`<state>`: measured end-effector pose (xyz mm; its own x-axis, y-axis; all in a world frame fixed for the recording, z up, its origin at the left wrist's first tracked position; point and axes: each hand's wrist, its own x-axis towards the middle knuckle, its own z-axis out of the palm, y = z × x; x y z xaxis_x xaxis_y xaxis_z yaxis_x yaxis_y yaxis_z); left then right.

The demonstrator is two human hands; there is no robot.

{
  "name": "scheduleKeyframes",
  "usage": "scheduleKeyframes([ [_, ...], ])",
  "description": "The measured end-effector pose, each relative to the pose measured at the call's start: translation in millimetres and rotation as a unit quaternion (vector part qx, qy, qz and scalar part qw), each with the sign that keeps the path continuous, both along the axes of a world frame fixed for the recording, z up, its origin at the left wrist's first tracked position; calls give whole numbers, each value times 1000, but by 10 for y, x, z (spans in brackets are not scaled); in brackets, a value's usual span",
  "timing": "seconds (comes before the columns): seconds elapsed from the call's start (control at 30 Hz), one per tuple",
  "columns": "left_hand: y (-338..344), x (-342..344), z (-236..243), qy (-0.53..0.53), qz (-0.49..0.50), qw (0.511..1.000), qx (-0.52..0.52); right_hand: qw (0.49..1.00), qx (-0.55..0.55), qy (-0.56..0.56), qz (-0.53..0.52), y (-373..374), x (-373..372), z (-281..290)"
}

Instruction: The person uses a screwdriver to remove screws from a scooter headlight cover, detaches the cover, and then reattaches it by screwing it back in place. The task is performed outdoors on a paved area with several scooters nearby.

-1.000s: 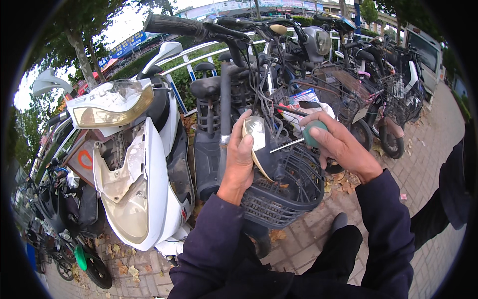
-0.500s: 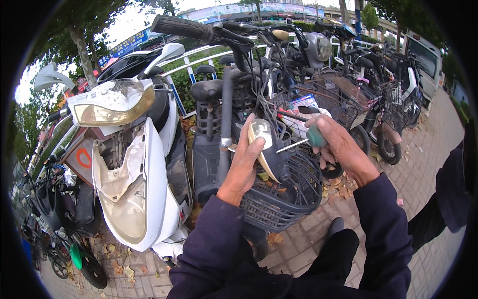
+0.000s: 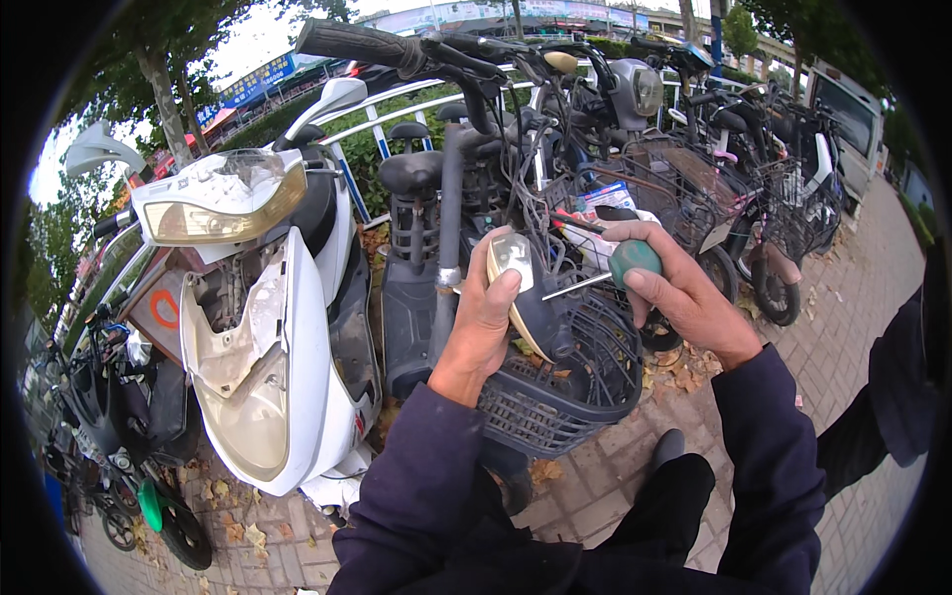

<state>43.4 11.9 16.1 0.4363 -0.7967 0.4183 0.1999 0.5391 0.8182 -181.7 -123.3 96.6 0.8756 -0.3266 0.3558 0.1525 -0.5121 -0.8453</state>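
Note:
In front of me, above a black plastic basket (image 3: 565, 416), my left hand (image 3: 473, 332) is closed around a headlight (image 3: 541, 322). Its clear lens and cream rim face left, and its dark housing points right. A screwdriver with a round green handle (image 3: 633, 260) is gripped by my right hand (image 3: 694, 302), thumb and fingers wrapped on the handle. The thin metal shaft reaches left to the back of the housing; contact at its tip is hard to make out. Near my right fingers lies a dark rod with a red end (image 3: 575, 223); whether they hold it is unclear.
A white scooter (image 3: 327, 377) with a broken front panel stands at left. A grip-ended handlebar (image 3: 362, 45) and loose dark cables (image 3: 516, 193) hang over the workspace. Parked bicycles with wire baskets (image 3: 659, 183) line the right. Another person's dark-clothed leg (image 3: 858, 436) is at the far right.
My right hand's grip on the screwdriver has shifted, with more of the green handle showing. The headlight has moved slightly left with my left hand. The view has shifted a little.

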Motion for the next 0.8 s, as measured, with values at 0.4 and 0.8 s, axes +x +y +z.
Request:
scheduleKeyframes([
  [0.4, -8, 20, -15, 6, -1, 1000, 0, 999, 5, -34, 14, -72, 28, -108],
  [0.8, 13, -15, 3, -12, 22, 1000, 0, 994, 100, 38, -4, -101, 17, -13],
])
